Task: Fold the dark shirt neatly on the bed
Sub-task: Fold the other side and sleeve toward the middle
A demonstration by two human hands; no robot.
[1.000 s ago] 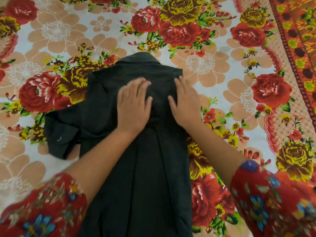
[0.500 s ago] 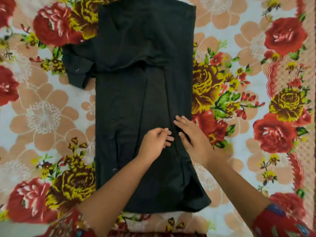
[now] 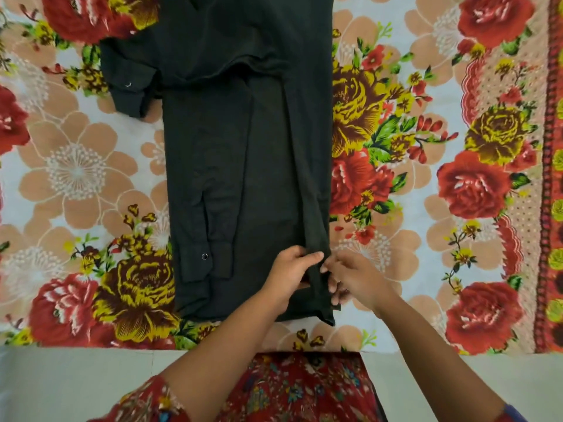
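Observation:
The dark shirt [image 3: 243,153] lies lengthwise on the floral bedspread [image 3: 426,166], folded into a long narrow strip with its collar end out of view at the top. One sleeve lies down its left half, its cuff snap showing low down. The other cuff sticks out at the upper left. My left hand [image 3: 289,275] pinches the raised fold along the shirt's right edge near the hem. My right hand [image 3: 353,278] grips the same edge from the right, its fingers partly under the cloth.
The bed's near edge [image 3: 91,350] runs across the lower frame, with pale floor below it. My red patterned clothing [image 3: 304,388] fills the bottom centre. A red patterned border [image 3: 548,178] runs down the bedspread's far right.
Both hands have slid from the shirt's shoulders down its right side to the hem end. My view has followed down, bringing the bed's near edge into sight. The hands now pinch the right fold.

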